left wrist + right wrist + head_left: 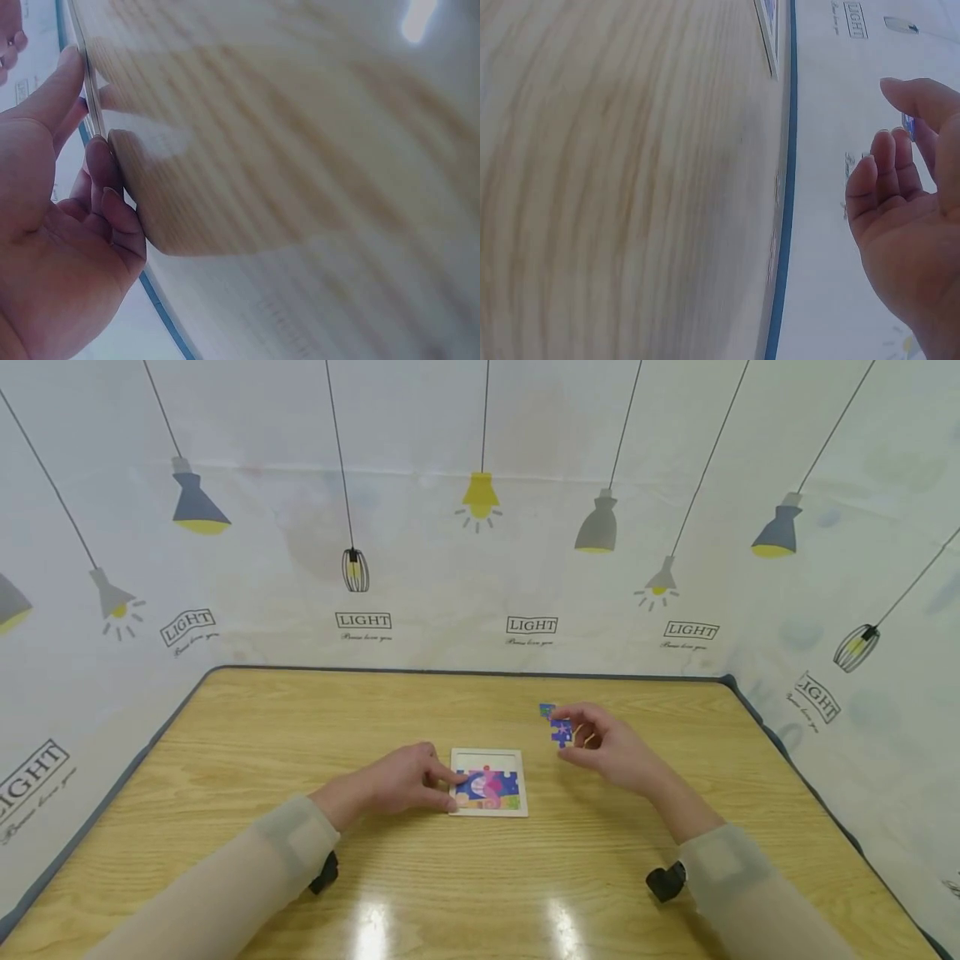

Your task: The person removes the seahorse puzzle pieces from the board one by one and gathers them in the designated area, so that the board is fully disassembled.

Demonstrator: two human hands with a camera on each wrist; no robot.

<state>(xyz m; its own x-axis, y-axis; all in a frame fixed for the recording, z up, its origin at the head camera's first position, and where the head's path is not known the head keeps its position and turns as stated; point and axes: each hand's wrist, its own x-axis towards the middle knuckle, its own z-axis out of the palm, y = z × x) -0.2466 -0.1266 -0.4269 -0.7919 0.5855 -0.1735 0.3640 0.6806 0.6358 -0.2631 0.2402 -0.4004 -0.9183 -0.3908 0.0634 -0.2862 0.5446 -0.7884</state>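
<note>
A square white-framed puzzle tray (pixel 497 813) lies flat, the left hand (pixel 401 781) touching its left side; joined blue, pink and orange pieces (pixel 489 787) fill its near part. The right hand (pixel 615 753) pinches a blue-purple jigsaw piece (pixel 561 732) with a pink star, near a small blue-green jigsaw piece (pixel 547 711).

My left hand (pixel 397 781) touching the frame (pixel 524 793), a partly filled puzzle (pixel 490 787) inside it, my right hand (pixel 617 750) pinching a blue piece (pixel 560 732), another piece (pixel 546 710) just beside, the table (pixel 300 718) beneath.

Behind the wooden table (pixel 315 718), a lamp-print backdrop (pixel 420 543), seemingly cloth.
</note>
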